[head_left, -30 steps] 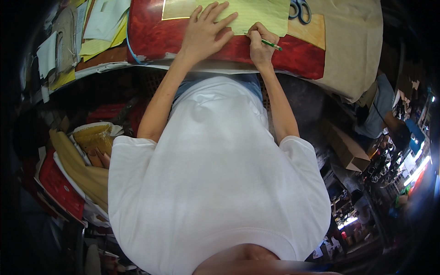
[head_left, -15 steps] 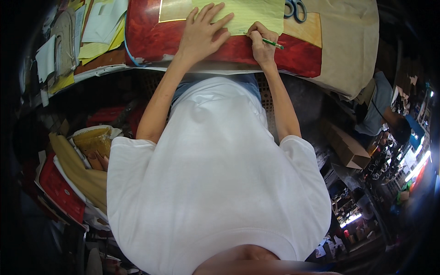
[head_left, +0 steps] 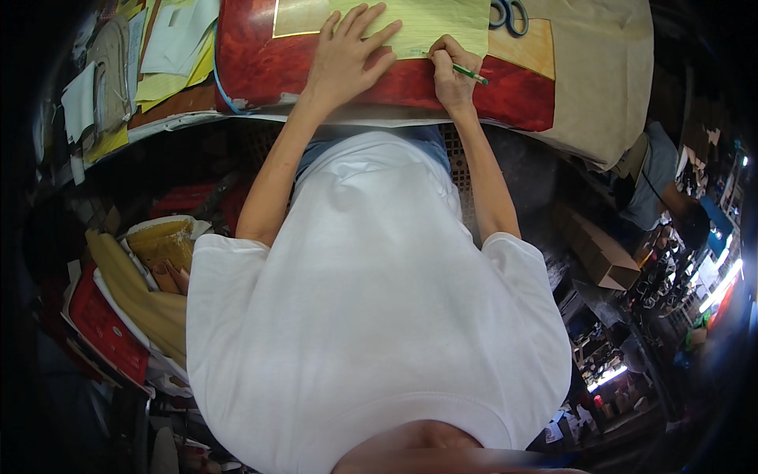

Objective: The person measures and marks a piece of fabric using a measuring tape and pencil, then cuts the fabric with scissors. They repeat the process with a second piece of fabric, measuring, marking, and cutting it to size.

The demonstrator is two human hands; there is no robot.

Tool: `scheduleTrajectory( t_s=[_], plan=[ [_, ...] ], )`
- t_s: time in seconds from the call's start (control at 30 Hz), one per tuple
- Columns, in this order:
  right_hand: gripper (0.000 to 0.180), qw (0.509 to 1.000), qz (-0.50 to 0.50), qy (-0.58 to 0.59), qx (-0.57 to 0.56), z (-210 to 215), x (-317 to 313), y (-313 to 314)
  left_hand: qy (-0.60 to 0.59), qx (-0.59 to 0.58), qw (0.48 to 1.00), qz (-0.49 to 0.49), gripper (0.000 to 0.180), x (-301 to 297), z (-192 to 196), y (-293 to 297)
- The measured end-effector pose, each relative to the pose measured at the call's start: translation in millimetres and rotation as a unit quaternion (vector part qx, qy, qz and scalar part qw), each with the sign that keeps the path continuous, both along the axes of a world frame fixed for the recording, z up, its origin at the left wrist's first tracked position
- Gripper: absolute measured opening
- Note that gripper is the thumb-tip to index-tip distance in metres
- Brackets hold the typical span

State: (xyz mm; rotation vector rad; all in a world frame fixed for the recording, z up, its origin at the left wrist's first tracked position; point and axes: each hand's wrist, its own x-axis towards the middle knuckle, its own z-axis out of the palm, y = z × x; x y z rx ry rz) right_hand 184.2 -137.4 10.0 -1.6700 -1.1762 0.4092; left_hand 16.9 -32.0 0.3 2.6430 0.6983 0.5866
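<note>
A yellow lined sheet of paper [head_left: 442, 24] lies on a glossy red board [head_left: 268, 71] at the far side. My left hand [head_left: 349, 55] rests flat with fingers spread, partly over the sheet's left part and partly on the red surface. Pinched in my right hand [head_left: 455, 79] is a green pencil [head_left: 471, 73], its back end pointing right. The pencil's tip is hidden by my fingers at the sheet's near edge, where small faint marks show. Dark-handled scissors [head_left: 509, 16] lie just right of the sheet; their blades are out of view.
Tan cloth or hide [head_left: 604, 87] covers the table's right side. Loose papers [head_left: 180, 39] are piled at the left. Below them sit rolled tan material [head_left: 138, 292] and a red folder-like item [head_left: 103, 324]. A cardboard box [head_left: 596, 249] and another person [head_left: 659, 178] are at the right.
My right hand and the pencil have shifted very slightly. My left hand, the sheet and the scissors stay where they were.
</note>
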Motion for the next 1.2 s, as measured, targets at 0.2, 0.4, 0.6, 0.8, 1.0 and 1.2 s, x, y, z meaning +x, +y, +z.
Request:
scheduleTrajectory(
  t_s=[0.2,0.4,0.6,0.8,1.0,1.2],
  plan=[
    [0.019,1.000,-0.013,0.011,0.002,0.1,-0.2,0.4,0.002,-0.002,1.000,-0.001,0.050,0.3,-0.3,0.4],
    [0.019,1.000,0.000,0.007,0.005,-1.1,0.3,-0.7,0.010,0.004,1.000,0.005,0.050,0.7,-0.7,0.2],
    [0.018,1.000,-0.010,-0.002,0.008,-1.8,0.2,-1.2,0.002,-0.003,1.000,0.000,0.050,0.5,-1.3,0.2],
    [0.018,1.000,-0.024,-0.017,0.012,0.0,0.7,-1.7,0.006,-0.001,1.000,0.000,0.051,0.3,-1.6,0.5],
    [0.018,1.000,-0.015,-0.015,0.014,-1.6,1.2,-2.2,0.007,0.002,1.000,0.000,0.050,0.8,-1.5,0.2],
    [0.020,1.000,-0.031,0.005,0.005,-6.5,1.9,-4.1,0.010,-0.010,1.000,0.001,0.050,0.7,1.0,0.0]
  ],
)
